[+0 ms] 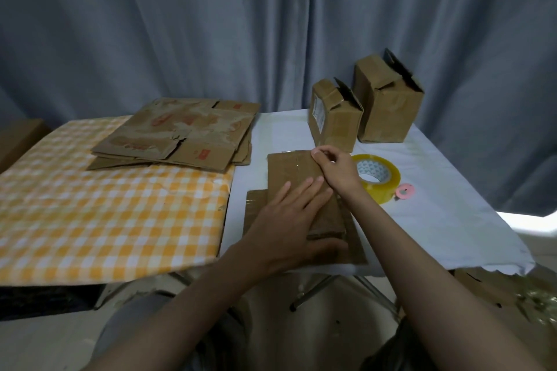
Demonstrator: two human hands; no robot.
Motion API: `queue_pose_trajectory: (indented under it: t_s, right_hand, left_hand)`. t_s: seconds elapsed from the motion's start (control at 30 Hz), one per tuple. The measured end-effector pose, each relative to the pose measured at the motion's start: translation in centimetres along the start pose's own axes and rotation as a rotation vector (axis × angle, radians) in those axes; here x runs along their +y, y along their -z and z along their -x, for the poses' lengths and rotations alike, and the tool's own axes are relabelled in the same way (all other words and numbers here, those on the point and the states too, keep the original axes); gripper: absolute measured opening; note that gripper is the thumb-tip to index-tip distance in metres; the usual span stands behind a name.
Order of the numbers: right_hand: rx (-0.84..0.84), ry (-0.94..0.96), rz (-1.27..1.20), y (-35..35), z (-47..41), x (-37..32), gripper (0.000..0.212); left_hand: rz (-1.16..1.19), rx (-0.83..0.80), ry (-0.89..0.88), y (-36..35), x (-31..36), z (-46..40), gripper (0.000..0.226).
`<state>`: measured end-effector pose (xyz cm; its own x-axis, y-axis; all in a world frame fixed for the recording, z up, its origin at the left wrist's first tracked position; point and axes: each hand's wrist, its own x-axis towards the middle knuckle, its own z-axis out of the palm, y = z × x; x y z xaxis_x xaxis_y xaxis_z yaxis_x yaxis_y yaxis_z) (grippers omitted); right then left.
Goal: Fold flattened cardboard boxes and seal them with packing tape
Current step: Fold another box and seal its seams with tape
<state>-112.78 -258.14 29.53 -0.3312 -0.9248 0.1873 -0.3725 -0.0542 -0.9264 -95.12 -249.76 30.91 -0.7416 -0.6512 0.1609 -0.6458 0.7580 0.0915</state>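
Note:
A small flattened cardboard box (294, 170) lies on the white cloth in front of me, on top of another flat piece (256, 205). My left hand (289, 220) presses flat on its near half, fingers straight. At the box's far right corner my right hand (334, 167) has its fingers curled; whether they pinch the corner or a strip of tape I cannot tell. A roll of clear yellowish packing tape (381, 181) lies just right of that hand. A stack of flattened boxes (177, 135) rests at the back left.
Two folded cardboard boxes (334, 117) (388, 102) stand at the back right. A small pink disc (404, 191) lies beside the tape. The yellow checked cloth (105, 205) covers the left table, the white cloth (452, 205) the right one. Grey curtains hang behind.

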Motion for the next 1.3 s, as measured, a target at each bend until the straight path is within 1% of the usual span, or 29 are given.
queue_pose_trajectory:
  t_s: [0.07,0.13,0.3,0.37,0.4,0.43,0.47,0.5,0.53,0.6,0.63,0.7,0.73,0.77,0.83,0.87,0.97,1.07,1.1,1.17,1.2,1.27,1.3]
  right_hand:
    - [-0.003,-0.009,0.009,0.0,0.0,-0.1,0.016]
    - [-0.012,-0.021,0.008,0.1,0.2,-0.3,0.019]
    - [-0.021,-0.021,-0.001,0.2,0.3,-0.5,0.019]
    - [-0.024,-0.028,-0.017,0.2,0.3,-0.4,0.019]
    - [-0.023,-0.029,-0.020,0.2,0.3,-0.4,0.020]
    - [-0.024,-0.033,-0.017,0.3,0.4,-0.5,0.021]
    - [-0.026,-0.042,-0.014,0.3,0.4,-0.6,0.022]
    - [-0.028,-0.050,-0.004,0.3,0.4,-0.6,0.023]
    - [-0.032,-0.055,0.016,0.4,0.5,-0.8,0.025]
    - [-0.050,-0.092,0.074,0.6,0.7,-1.2,0.033]
    - [-0.062,-0.129,0.086,0.7,0.9,-1.3,0.038]
    - [-0.073,-0.192,0.081,1.0,1.3,-1.5,0.043]
    - [-0.056,-0.203,0.074,1.2,1.5,-1.7,0.041]
    - [-0.028,-0.212,0.057,1.5,1.5,-1.9,0.037]
    - [0.023,-0.241,0.005,2.3,1.4,-2.8,0.030]
    - [0.028,-0.251,-0.017,2.8,1.5,-3.5,0.030]
    - [0.019,-0.216,-0.091,3.9,1.4,-5.5,0.032]
    - [0.064,-0.068,-0.170,4.0,1.5,-7.7,0.023]
    - [0.085,-0.014,-0.207,4.0,1.6,-8.7,0.022]
    - [0.112,0.084,-0.286,3.9,1.8,-10.6,0.023]
    - [0.117,0.131,-0.318,3.8,1.9,-11.5,0.021]
    - [0.116,0.212,-0.363,3.5,2.4,-12.6,0.017]
    - [0.110,0.236,-0.372,3.2,2.6,-12.8,0.015]
  left_hand:
    - [-0.009,-0.007,0.053,0.2,0.9,-0.4,0.108]
    - [-0.070,0.016,0.067,-0.1,1.5,-0.8,0.107]
    - [-0.153,0.089,0.003,-1.5,1.7,-0.5,0.082]
    - [-0.115,0.092,-0.020,-1.2,1.8,-0.5,0.076]
    - [-0.009,0.077,-0.029,-0.8,1.2,-0.4,0.072]
    - [0.177,0.038,-0.018,-0.2,0.6,-0.3,0.067]
    - [0.422,-0.009,0.022,0.7,0.0,-0.1,0.063]
    - [0.617,0.003,0.067,1.2,-0.6,0.1,0.064]
    - [0.729,0.079,0.130,1.5,-1.0,0.3,0.069]
    - [0.794,0.223,0.320,1.0,-1.9,0.1,0.083]
    - [0.842,0.215,0.458,0.7,-2.3,-0.2,0.089]
    - [1.047,0.110,0.683,0.5,-3.1,-0.9,0.101]
    - [1.140,0.063,0.732,0.8,-3.3,-1.2,0.103]
    - [1.169,0.043,0.729,1.5,-3.5,-1.5,0.098]
    - [1.121,0.068,0.642,3.0,-3.6,-2.2,0.078]
    - [1.092,0.089,0.621,4.0,-3.6,-2.5,0.075]
    - [0.994,0.162,0.623,6.9,-4.7,-3.6,0.087]
    - [0.958,0.287,0.622,9.3,-6.0,-4.6,0.104]
    - [0.981,0.335,0.620,10.1,-6.4,-4.8,0.098]
    - [1.034,0.401,0.607,11.6,-6.7,-5.2,0.077]
    - [1.046,0.428,0.597,12.1,-6.8,-5.3,0.077]
    - [1.029,0.517,0.620,12.3,-7.0,-5.6,0.085]
    - [1.010,0.574,0.612,12.1,-6.8,-5.5,0.079]
